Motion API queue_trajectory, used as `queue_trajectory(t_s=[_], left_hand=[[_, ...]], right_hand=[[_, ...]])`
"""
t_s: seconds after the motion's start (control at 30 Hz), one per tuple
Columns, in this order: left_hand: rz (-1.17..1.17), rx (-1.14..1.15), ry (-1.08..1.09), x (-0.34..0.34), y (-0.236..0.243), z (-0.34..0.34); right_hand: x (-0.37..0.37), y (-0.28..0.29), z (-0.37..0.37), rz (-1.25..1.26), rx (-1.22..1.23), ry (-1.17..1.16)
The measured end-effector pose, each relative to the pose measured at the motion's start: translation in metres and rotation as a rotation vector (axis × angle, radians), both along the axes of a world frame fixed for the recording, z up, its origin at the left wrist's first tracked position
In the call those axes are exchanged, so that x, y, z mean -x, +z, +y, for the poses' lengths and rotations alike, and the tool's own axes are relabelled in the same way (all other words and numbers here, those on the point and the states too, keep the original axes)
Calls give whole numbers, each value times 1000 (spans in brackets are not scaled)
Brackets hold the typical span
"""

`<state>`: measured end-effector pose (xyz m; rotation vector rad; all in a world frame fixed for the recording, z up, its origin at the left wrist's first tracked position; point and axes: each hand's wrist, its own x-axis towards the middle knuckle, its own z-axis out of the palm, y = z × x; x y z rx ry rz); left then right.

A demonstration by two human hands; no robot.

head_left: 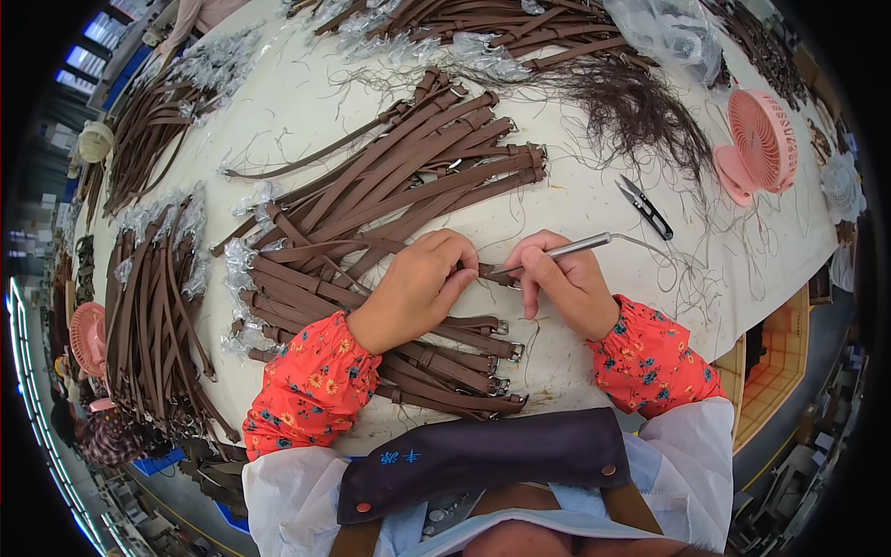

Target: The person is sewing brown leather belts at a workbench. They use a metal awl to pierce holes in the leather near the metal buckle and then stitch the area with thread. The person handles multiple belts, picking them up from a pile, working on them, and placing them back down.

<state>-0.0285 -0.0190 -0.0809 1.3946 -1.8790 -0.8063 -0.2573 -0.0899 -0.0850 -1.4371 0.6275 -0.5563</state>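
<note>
Left: straps (297, 285) piled, partly hidden beneath your left forearm. Your left hand (418, 283) appears to pinch a brown strap (498, 275), its end between your hands. Your right hand (568, 283) grasps a corded metal pen-like tool (580, 245). A loose pinch could let the tip slip, marking strap or fingertips. Cord might snag near snips (645, 206). Tip obscured; contact cannot be told.

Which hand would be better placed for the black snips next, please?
Probably the right hand: it is nearer the snips, though holding a corded tool; the left hand holds a brown strap.
</note>
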Motion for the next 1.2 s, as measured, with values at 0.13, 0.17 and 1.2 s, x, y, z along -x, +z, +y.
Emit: queue_trajectory(t_s=[0.13, 0.17, 1.2], left_hand=[[7, -15, 10, 1, 1, 0], [10, -22, 13, 2, 2, 0], [-97, 75, 66, 7, -2, 0]], right_hand=[[0, -1, 0, 10, -4, 6], [0, -1, 0, 12, -8, 7], [-2, 3, -1, -155, -57, -180]])
